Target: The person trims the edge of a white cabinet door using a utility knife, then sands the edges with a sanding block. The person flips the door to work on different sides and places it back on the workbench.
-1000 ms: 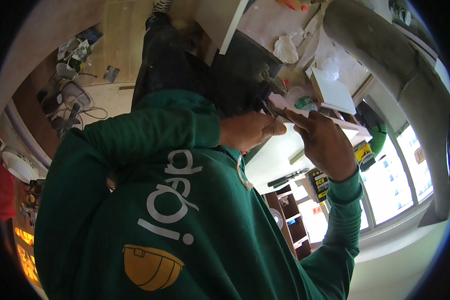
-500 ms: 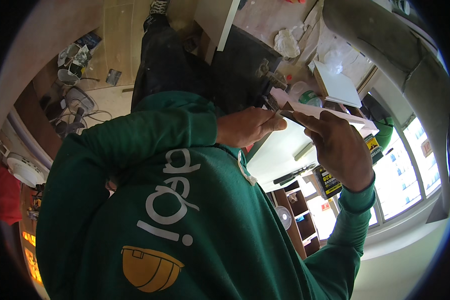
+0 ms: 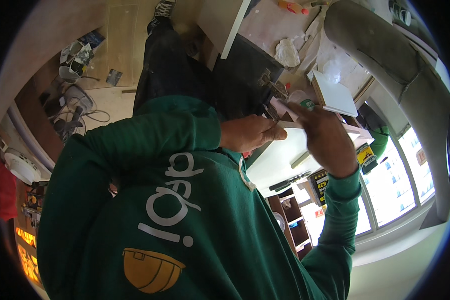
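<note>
Where fingers [image 3: 277,134] pinch: pliers [image 3: 271,111].

One head-worn fisheye view looks steeply down, close over the green sweatshirt [image 3: 175,210] toward the floor [image 3: 110,55].

I'm in a workshop — a fit-out or joinery space, by the look of it. Just beyond my fingertips lie loose white panels [image 3: 335,95], a crumpled rag [image 3: 286,51] and an orange tube [image 3: 291,6] on a dusty worktop [image 3: 265,25]. Well off to the left of my hands, tools and tangled cables [image 3: 72,107] litter the floor. Below my hands stand open wooden shelves [image 3: 292,220] — large windows [image 3: 395,190] beside them.
</note>
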Action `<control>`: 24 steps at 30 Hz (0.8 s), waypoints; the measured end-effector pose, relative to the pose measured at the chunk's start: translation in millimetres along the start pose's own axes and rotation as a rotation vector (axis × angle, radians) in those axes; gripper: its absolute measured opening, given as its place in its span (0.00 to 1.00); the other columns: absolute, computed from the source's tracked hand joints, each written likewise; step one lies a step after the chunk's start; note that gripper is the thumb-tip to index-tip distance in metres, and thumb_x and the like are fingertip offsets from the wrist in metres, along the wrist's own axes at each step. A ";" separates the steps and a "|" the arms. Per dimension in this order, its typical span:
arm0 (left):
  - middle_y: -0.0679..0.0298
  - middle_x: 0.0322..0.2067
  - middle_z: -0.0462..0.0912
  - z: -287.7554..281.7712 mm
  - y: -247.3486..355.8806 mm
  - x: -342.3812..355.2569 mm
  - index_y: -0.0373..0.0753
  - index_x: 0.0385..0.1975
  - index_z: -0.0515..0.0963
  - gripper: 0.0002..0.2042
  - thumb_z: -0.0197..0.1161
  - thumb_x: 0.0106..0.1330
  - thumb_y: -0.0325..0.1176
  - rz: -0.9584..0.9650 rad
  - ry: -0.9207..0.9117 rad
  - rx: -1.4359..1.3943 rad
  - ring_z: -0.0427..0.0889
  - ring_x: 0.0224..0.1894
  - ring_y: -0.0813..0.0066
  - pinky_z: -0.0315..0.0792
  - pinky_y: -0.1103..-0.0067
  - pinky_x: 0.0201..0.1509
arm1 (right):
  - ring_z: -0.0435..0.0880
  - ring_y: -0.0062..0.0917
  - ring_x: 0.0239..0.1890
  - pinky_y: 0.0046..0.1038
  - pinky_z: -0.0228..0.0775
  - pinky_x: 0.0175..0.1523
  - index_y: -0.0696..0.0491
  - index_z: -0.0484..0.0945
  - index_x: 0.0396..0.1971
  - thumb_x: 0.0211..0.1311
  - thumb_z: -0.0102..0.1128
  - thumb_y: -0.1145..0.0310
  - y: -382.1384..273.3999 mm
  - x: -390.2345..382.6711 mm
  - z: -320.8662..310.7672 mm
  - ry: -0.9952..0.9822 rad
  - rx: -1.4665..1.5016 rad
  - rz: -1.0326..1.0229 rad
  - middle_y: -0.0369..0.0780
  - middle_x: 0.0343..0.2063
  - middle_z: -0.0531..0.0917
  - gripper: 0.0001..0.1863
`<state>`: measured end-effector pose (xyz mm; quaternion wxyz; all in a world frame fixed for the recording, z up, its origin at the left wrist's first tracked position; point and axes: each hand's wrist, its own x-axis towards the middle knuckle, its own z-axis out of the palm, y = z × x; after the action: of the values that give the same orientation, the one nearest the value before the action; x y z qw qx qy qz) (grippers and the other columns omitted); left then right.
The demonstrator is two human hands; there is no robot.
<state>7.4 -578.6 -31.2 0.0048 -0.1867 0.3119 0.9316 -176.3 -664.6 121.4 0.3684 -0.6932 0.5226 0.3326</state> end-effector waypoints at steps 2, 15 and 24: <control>0.55 0.47 0.89 -6.4 -12.4 8.1 0.31 0.66 0.80 0.32 0.58 0.84 0.58 0.040 -0.033 -0.145 0.89 0.46 0.69 0.84 0.72 0.52 | 0.90 0.50 0.41 0.48 0.82 0.49 0.48 0.85 0.63 0.76 0.61 0.74 11.1 -4.3 -3.2 0.176 0.107 0.031 0.52 0.44 0.88 0.19; 0.65 0.47 0.92 -47.6 16.6 11.4 0.41 0.51 0.89 0.09 0.75 0.74 0.31 0.492 0.106 0.315 0.89 0.52 0.76 0.83 0.72 0.62 | 0.75 0.21 0.27 0.29 0.73 0.37 0.51 0.81 0.73 0.83 0.56 0.73 -2.1 -86.0 76.3 0.609 0.851 0.440 0.41 0.33 0.83 0.23; 0.63 0.44 0.92 -52.1 63.0 7.0 0.34 0.55 0.85 0.13 0.72 0.78 0.34 0.066 0.024 0.364 0.89 0.49 0.79 0.83 0.76 0.59 | 0.72 0.16 0.28 0.23 0.70 0.34 0.52 0.77 0.76 0.86 0.59 0.66 -43.7 -123.3 180.9 0.964 1.280 0.551 0.32 0.29 0.75 0.24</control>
<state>11.0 -660.4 -35.5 0.0044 -0.1835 0.4814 0.8571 -176.4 -442.3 141.1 0.3326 -0.2650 0.8603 -0.2813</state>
